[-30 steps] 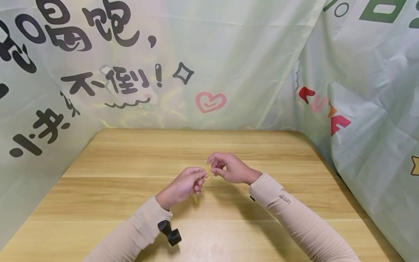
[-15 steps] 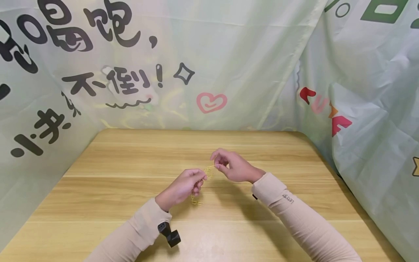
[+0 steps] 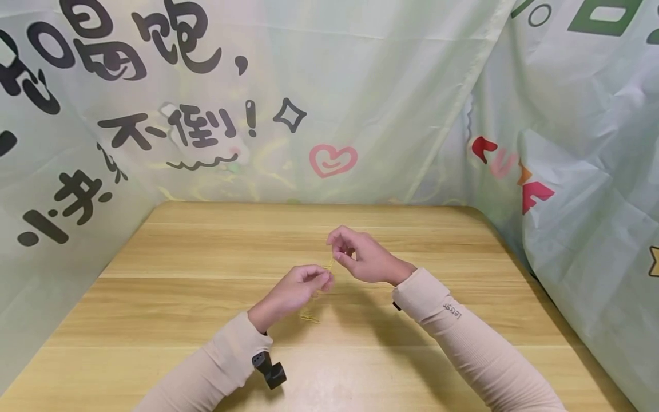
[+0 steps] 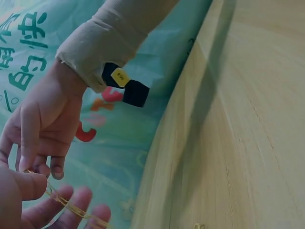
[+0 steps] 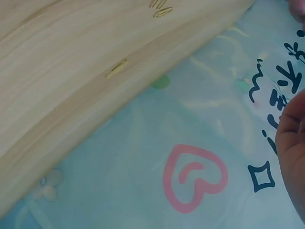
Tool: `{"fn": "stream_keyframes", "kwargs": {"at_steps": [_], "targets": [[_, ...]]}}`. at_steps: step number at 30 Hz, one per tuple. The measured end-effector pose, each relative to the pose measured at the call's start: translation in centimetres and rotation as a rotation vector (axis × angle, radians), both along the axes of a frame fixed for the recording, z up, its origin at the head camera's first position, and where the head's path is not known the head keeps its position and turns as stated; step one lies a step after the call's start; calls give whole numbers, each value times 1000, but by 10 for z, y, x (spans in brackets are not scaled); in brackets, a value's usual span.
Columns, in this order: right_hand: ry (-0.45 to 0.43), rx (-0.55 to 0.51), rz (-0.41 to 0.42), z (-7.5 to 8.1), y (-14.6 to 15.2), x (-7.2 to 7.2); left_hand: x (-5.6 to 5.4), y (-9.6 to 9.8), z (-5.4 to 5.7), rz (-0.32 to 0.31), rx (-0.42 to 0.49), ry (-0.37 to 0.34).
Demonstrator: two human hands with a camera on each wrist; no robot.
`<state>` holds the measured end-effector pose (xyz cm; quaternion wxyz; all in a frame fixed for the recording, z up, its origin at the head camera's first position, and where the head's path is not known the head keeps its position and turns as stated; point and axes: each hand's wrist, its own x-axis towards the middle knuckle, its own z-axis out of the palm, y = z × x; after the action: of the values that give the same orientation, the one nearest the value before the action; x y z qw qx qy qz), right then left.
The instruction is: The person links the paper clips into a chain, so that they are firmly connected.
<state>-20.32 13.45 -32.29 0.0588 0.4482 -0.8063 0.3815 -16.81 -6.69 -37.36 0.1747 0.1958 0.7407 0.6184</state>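
one yellow clip chain [image 4: 72, 208] is pinched by the left hand [image 3: 294, 288] and, farther right, by the right hand [image 3: 366, 257]. its tail dangles nearer, over the wooden table [image 3: 206, 240].

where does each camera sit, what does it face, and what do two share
Head: worn on the head, facing forward and down at the table; left hand, right hand and sleeves show.
Left wrist: worn there, facing the yellow chain; both hands and the right sleeve show.
Right wrist: worn there, facing the table edge and printed cloth; part of a hand shows.
Head and right wrist share the pink heart.
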Motion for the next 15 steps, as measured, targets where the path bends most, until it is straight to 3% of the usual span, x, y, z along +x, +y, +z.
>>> {"fn": "stream_keyframes", "kwargs": {"at_steps": [7,15], "targets": [[-29,27,10,2,-3,1,-1,1,-1,50,-34,158],[-29,26,26,2,-6,1,0,3,3,75,-47,200]]}}
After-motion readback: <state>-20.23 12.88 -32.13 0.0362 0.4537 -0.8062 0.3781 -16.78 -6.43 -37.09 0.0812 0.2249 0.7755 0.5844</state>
